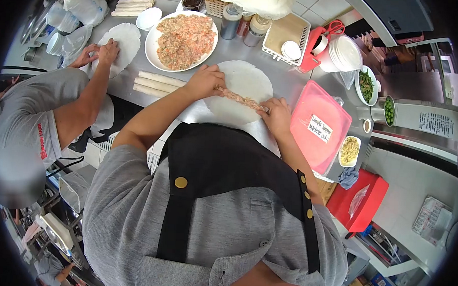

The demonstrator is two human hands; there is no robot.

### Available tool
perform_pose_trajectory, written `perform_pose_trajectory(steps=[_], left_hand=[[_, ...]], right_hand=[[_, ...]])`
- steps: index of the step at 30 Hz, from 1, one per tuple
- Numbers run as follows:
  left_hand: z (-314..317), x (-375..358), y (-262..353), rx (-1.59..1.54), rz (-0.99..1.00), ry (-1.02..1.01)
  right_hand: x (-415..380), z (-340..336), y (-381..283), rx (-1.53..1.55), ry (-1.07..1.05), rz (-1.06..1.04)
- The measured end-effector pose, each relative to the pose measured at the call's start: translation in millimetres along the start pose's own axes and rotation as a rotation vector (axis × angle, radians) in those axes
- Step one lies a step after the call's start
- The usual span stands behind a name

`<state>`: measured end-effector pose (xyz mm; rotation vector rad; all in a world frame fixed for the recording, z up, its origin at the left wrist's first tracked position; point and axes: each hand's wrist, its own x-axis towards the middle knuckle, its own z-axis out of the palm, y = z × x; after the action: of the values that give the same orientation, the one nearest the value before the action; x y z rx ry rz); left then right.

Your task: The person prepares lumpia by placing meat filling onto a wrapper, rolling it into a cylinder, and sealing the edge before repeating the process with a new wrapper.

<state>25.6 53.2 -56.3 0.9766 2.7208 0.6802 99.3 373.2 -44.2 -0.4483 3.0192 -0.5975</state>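
A round, pale lumpia wrapper (245,74) lies flat on the steel counter in front of me. Across it runs a thin strip of minced meat filling (241,98), slanting down to the right. My left hand (205,83) has its fingers curled in on the strip's left end. At the other end, my right hand (277,116) pinches the filling with fingertips and thumb. Just beyond the wrapper sits a large white plate (149,46) heaped with orange-flecked minced filling (186,41). Several rolled lumpia (157,83) lie left of my left forearm.
At left, a co-worker's hands (102,53) rest on another wrapper (125,44). On my right stands a pink-lidded container (319,131) labelled for lumpia wrappers. Squeeze bottles (230,23), a white basket (273,57), red scissors (335,27) and a bowl of greens (366,85) line the back and right.
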Motion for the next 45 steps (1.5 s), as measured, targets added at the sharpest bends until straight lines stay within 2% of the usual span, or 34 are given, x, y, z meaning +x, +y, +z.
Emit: perform_pose_trajectory(steps=[3, 5, 9, 12, 14, 17, 21, 24, 26, 30, 33, 35, 36, 38, 45], left_hand=[[-3, -2, -1, 0.021, 0.092, 0.025], [-7, -6, 4, 0.026, 0.076, 0.145], [-3, -8, -8, -0.002, 0.093, 0.047], [-7, -9, 2, 0.037, 0.057, 0.06], [-11, -4, 23, -0.026, 0.05, 0.298], [-3, 3, 25, -0.062, 0.072, 0.203], [-6, -3, 12, -0.052, 0.004, 0.098], [-9, -10, -1, -0.126, -0.027, 0.094], [-11, -12, 8, -0.221, -0.061, 0.23], [-3, -19, -7, -0.193, -0.101, 0.149], [-4, -20, -11, -0.203, -0.083, 0.228], [-17, -20, 4, -0.232, -0.293, 0.184], [-20, -21, 10, -0.234, -0.294, 0.178], [-22, -20, 21, -0.036, -0.331, 0.043], [-5, -19, 8, -0.05, -0.131, 0.026]], right_hand=[[-3, -4, 0, 0.01, -0.008, 0.036], [-4, -9, -2, 0.011, -0.023, 0.054], [-7, 1, 3, 0.06, 0.022, 0.055], [-7, -1, 5, 0.028, -0.009, 0.069], [-9, -2, 0, 0.06, 0.046, 0.101], [-4, 12, 4, 0.17, 0.117, -0.037], [-5, 22, 11, 0.178, 0.129, -0.028], [-7, 14, 7, 0.185, 0.099, 0.018], [-9, 7, 3, 0.242, 0.114, 0.051], [-9, 12, 6, 0.254, 0.036, 0.086], [-9, 5, 3, 0.245, 0.009, 0.128], [-12, 4, 1, 0.233, 0.054, 0.163], [-13, 6, 1, 0.235, 0.05, 0.168], [-9, 13, 8, 0.174, -0.04, 0.125], [-8, 13, 9, 0.17, -0.057, 0.111]])
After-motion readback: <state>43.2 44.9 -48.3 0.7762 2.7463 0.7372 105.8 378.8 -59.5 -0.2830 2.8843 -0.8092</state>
